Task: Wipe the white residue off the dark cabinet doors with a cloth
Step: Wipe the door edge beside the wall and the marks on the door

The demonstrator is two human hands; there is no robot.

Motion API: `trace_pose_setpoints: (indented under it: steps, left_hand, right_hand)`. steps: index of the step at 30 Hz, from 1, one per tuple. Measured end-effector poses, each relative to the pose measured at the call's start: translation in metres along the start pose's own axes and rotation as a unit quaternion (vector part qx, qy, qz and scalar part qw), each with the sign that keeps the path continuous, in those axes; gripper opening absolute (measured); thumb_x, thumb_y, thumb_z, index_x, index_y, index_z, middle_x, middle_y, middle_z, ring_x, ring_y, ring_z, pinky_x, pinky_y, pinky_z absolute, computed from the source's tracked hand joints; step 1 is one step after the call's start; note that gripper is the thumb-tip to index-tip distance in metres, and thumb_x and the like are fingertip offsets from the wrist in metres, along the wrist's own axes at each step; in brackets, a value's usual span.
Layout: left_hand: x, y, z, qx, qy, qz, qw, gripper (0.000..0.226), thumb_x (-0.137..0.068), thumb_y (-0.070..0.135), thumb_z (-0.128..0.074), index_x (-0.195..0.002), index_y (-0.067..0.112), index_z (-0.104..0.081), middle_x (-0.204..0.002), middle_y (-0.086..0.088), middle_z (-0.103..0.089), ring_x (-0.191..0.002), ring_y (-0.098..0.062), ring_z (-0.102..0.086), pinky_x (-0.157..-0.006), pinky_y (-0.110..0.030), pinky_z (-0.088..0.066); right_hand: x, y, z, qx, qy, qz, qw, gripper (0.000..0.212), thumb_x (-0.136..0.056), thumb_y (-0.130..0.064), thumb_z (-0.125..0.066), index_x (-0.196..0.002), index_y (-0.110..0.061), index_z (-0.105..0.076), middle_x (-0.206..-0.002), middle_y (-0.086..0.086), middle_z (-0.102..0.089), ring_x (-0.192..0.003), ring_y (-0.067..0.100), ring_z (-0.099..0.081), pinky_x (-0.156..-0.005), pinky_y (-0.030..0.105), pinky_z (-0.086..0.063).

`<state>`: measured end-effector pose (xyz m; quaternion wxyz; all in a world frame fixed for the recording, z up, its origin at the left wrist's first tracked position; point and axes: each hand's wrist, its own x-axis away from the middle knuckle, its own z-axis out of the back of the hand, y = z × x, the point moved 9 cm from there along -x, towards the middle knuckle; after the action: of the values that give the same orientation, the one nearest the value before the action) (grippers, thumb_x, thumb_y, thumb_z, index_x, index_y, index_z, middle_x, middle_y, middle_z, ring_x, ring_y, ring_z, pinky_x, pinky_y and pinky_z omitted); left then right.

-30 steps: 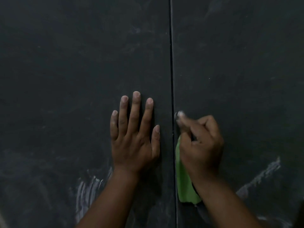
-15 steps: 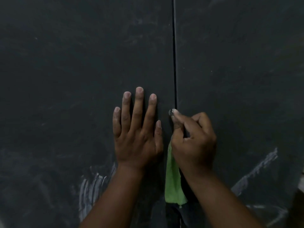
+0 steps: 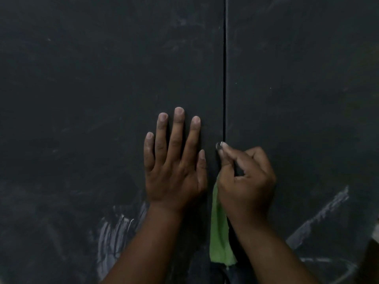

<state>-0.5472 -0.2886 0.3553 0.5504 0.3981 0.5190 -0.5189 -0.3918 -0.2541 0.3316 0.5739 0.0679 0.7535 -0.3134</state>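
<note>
Two dark cabinet doors fill the view, the left door (image 3: 92, 89) and the right door (image 3: 307, 89), split by a thin vertical gap (image 3: 225, 68). My left hand (image 3: 174, 160) lies flat on the left door, fingers straight and pointing up. My right hand (image 3: 244, 181) grips a green cloth (image 3: 219, 238) that hangs below the fist. Its thumb and forefinger tips press at the gap. White residue streaks (image 3: 117, 232) mark the left door beside my left forearm. Another white streak (image 3: 320, 216) runs diagonally on the right door.
Faint wiped smears cover the upper parts of both doors. A thin white curved line (image 3: 328, 261) shows at the lower right. A lighter edge of something (image 3: 375, 232) peeks in at the right border.
My right hand with the cloth has shifted slightly left, from the right door to the gap. My left hand has stayed flat on the left door.
</note>
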Motion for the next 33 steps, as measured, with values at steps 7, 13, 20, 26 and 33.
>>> trace_pose_setpoints:
  steps: [7,13,20,26,33]
  left_hand:
    - [0.004,0.0,0.001,-0.002,-0.002,0.007,1.0,0.066,-0.103,0.041,-0.046,-0.165,0.023,-0.027,-0.173,-0.007,-0.018,-0.161,-0.029,-0.011,-0.128,-0.051,-0.013]
    - [0.004,-0.001,-0.001,-0.002,-0.004,0.009,1.0,0.066,-0.104,0.042,-0.046,-0.164,0.023,-0.029,-0.173,-0.007,-0.018,-0.161,-0.03,-0.011,-0.128,-0.052,-0.012]
    - [0.007,0.0,-0.001,-0.013,0.003,0.013,1.0,0.065,-0.104,0.044,-0.044,-0.164,0.024,-0.029,-0.173,-0.007,-0.019,-0.161,-0.031,-0.012,-0.128,-0.051,-0.012]
    - [0.009,0.0,0.0,-0.029,0.011,0.025,0.999,0.064,-0.104,0.045,-0.043,-0.163,0.025,-0.031,-0.172,-0.008,-0.022,-0.16,-0.031,-0.014,-0.129,-0.049,-0.01]
    - [0.015,-0.002,0.003,-0.032,0.029,0.059,0.997,0.06,-0.103,0.045,-0.043,-0.16,0.028,-0.039,-0.17,-0.008,-0.027,-0.159,-0.032,-0.018,-0.127,-0.052,-0.016]
  right_hand:
    - [0.053,0.02,0.013,0.0,-0.029,0.024,0.999,0.016,-0.096,-0.021,-0.072,-0.11,-0.026,-0.079,-0.078,-0.008,-0.047,-0.061,0.009,-0.045,-0.054,0.026,-0.039]
    - [0.055,0.028,0.013,-0.028,-0.067,0.006,0.997,0.016,-0.093,-0.019,-0.074,-0.104,-0.027,-0.082,-0.077,-0.007,-0.051,-0.06,0.013,-0.053,-0.053,0.036,-0.046]
    - [-0.011,0.007,0.0,-0.049,-0.034,0.033,0.998,0.013,-0.097,-0.022,-0.075,-0.108,-0.021,-0.081,-0.08,-0.008,-0.048,-0.062,0.008,-0.048,-0.052,0.028,-0.042]
    - [0.068,0.04,0.013,-0.061,-0.102,0.032,0.992,0.026,-0.094,-0.016,-0.074,-0.117,-0.028,-0.077,-0.083,-0.007,-0.053,-0.064,0.014,-0.056,-0.052,0.035,-0.049]
    - [0.028,0.027,0.005,-0.062,-0.099,0.049,0.992,0.014,-0.097,-0.022,-0.074,-0.108,-0.026,-0.08,-0.08,-0.008,-0.049,-0.062,0.013,-0.049,-0.05,0.033,-0.042]
